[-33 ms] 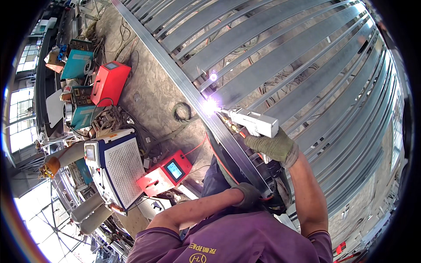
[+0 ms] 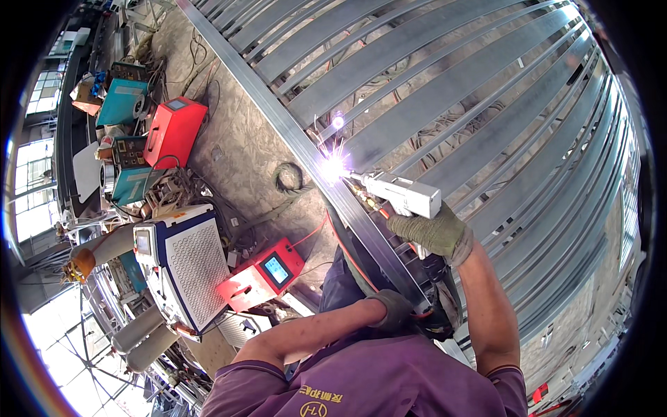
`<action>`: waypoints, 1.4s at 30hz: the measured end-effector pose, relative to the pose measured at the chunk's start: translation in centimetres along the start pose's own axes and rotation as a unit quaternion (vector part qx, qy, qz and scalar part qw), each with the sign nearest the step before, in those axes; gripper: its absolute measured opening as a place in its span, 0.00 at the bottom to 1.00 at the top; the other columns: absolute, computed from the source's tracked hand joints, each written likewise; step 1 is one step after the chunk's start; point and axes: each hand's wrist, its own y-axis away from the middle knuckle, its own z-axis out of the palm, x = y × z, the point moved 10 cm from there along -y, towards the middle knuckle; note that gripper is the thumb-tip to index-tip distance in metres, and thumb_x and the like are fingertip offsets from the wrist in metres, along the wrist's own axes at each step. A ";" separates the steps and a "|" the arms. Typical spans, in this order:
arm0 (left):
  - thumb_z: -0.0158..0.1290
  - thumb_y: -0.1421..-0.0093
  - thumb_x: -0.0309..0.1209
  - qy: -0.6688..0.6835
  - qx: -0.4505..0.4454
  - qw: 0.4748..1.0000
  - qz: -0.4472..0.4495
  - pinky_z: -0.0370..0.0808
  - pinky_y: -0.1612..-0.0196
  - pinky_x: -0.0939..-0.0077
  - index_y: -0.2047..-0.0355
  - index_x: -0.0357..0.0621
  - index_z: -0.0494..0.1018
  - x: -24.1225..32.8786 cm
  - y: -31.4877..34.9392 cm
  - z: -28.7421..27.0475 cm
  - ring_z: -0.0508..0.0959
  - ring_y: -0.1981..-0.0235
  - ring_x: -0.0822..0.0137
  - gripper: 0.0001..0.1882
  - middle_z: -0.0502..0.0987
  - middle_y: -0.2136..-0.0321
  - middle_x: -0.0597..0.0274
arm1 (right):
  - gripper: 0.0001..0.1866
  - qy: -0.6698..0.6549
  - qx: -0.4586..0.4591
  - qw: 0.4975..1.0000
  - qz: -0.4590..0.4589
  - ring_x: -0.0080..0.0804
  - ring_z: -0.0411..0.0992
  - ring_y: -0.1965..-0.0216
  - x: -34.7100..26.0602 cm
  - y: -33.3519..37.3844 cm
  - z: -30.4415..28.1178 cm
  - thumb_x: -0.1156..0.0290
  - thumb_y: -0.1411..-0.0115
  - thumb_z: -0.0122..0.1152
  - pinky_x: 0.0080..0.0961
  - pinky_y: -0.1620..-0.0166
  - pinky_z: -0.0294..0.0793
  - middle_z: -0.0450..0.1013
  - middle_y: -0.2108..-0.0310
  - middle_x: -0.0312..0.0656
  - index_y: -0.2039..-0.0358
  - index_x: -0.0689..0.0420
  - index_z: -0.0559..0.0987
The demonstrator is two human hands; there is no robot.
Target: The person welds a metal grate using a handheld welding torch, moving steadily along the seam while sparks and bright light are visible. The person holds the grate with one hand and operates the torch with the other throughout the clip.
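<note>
A white handheld welding gun is gripped in my right hand, which wears a green-grey knitted glove. Its tip meets the inner edge of a long grey metal rail, where a flat slat joins it. Bright purple-white light and sparks hide the joint itself. Beneath the gun runs a brass-fitted wire guide with an orange hose. My left hand, in a dark glove, is closed beside the rail's near end; the orange hose passes close to it, and its fingers are mostly hidden.
Parallel grey slats stretch away to the right. On the left stand a white-and-blue machine, a red wire-feed box with a screen, another red box and teal machines. A coiled cable lies on the floor.
The sparks at the joint spray higher and wider. Both hands and the gun stay in place.
</note>
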 end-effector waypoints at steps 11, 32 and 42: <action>0.59 0.44 0.37 0.012 0.033 0.999 0.010 0.82 0.56 0.53 0.64 0.41 0.87 -0.3 -0.5 0.7 0.86 0.58 0.44 0.15 0.86 0.65 0.43 | 0.27 -0.019 0.004 1.000 0.011 0.20 0.77 0.70 -0.3 0.6 0.0 0.62 0.38 0.75 0.24 0.69 0.79 0.83 0.63 0.39 0.41 0.56 0.79; 0.59 0.45 0.35 0.003 0.018 1.000 0.003 0.83 0.57 0.54 0.64 0.41 0.87 0.2 -0.5 0.9 0.86 0.58 0.45 0.14 0.86 0.65 0.45 | 0.24 0.011 0.004 1.000 0.007 0.18 0.74 0.79 -1.3 1.4 0.0 0.59 0.38 0.74 0.23 0.77 0.75 0.80 0.73 0.35 0.44 0.56 0.81; 0.59 0.45 0.35 0.004 0.015 1.000 0.003 0.82 0.56 0.54 0.64 0.40 0.87 0.6 -0.3 0.9 0.86 0.58 0.45 0.14 0.86 0.65 0.44 | 0.24 -0.051 -0.002 0.998 0.048 0.17 0.75 0.76 -0.1 2.1 0.1 0.65 0.39 0.74 0.20 0.74 0.76 0.82 0.66 0.33 0.43 0.54 0.81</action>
